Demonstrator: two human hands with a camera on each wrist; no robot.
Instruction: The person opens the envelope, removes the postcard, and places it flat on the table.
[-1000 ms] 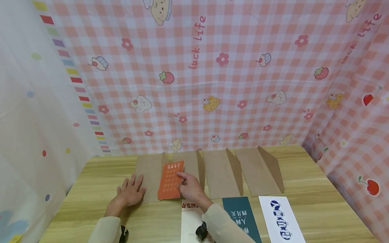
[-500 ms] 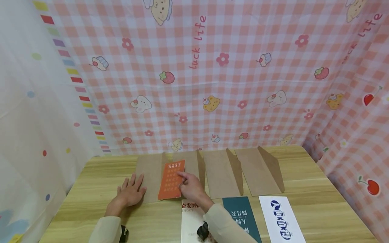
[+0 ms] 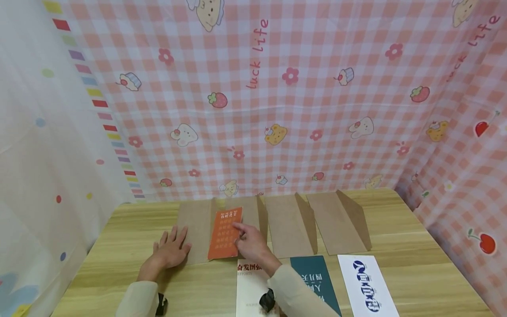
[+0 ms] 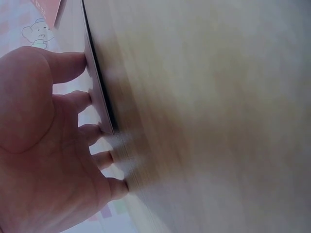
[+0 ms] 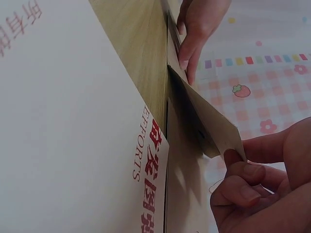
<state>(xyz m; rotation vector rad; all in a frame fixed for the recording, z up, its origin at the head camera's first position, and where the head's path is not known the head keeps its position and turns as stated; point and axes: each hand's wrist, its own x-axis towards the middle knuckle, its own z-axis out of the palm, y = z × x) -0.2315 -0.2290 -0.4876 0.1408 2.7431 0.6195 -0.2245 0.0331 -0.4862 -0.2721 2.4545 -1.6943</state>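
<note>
My right hand (image 3: pixel 253 246) pinches the right edge of an orange card (image 3: pixel 223 240) with pale printed text. In the right wrist view the card's pale underside (image 5: pixel 214 121) shows, tilted up from the table, with the fingers (image 5: pixel 238 189) at its raised edge. Its left edge lies against the leftmost brown paper envelope (image 3: pixel 194 215); whether any of it is inside, I cannot tell. My left hand (image 3: pixel 170 254) rests with spread fingers on that envelope's lower left part. In the left wrist view its fingertips touch the envelope's edge and the wood.
More brown envelopes (image 3: pixel 287 224) lie in a row to the right, their flaps (image 3: pixel 352 215) raised. Nearer me are a white card with red text (image 3: pixel 249 290), a teal card (image 3: pixel 310 268) and a white card with blue print (image 3: pixel 366 286). A checked cloth (image 3: pixel 293 110) hangs behind the wooden table (image 3: pixel 428 264).
The orange card has shifted slightly right and away from me, with the right hand moving along. My left hand stays where it was.
</note>
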